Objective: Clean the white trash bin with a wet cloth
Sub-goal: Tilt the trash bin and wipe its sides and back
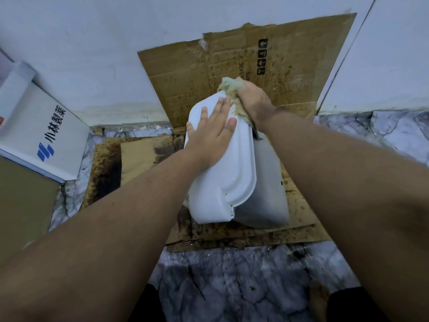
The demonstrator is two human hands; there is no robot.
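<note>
The white trash bin (234, 182) stands on stained cardboard in the middle of the view, its lid closed and glossy with wet patches. My left hand (213, 133) lies flat on the lid with fingers spread, pressing down near the far end. My right hand (251, 101) is closed around a bunched yellowish-green wet cloth (229, 87) at the bin's far right corner. The cloth touches the lid's edge and hangs down along the right side. The bin's grey-looking right wall (267, 182) faces right.
Flattened, dirty cardboard (232, 59) leans against the white wall behind the bin and more lies under it on the marble floor (232, 282). A white box with blue print (44, 135) sits at left. A wall corner edge runs at upper right.
</note>
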